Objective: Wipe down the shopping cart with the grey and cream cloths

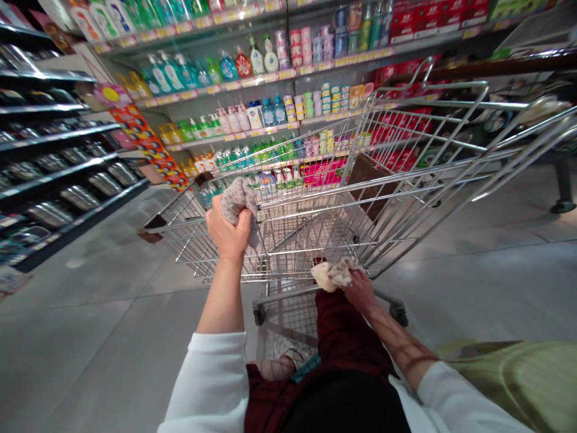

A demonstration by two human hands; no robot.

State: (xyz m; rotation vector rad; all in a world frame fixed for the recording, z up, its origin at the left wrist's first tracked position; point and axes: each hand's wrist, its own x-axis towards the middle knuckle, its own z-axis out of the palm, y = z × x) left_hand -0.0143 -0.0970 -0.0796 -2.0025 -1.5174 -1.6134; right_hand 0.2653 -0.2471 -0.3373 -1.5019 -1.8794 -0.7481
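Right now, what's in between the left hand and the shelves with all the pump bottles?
In the head view, the wire shopping cart stands between the left hand, which holds a grey cloth, and the shelves.

Left hand [229,231], cloth [237,201] in it, at the near side of a shopping cart [311,204]. Lower and to its right, the right hand [362,296] with a 2nd cloth [332,275], beside a knee [332,307]. Beyond the left hand, past the cart, shelves [223,88] of bottles [166,75]; farther left, a rack [58,174].

Speckled grey cloth [236,199], cream-and-grey rag [330,275], silver cart [315,195], maroon trousers [354,337]
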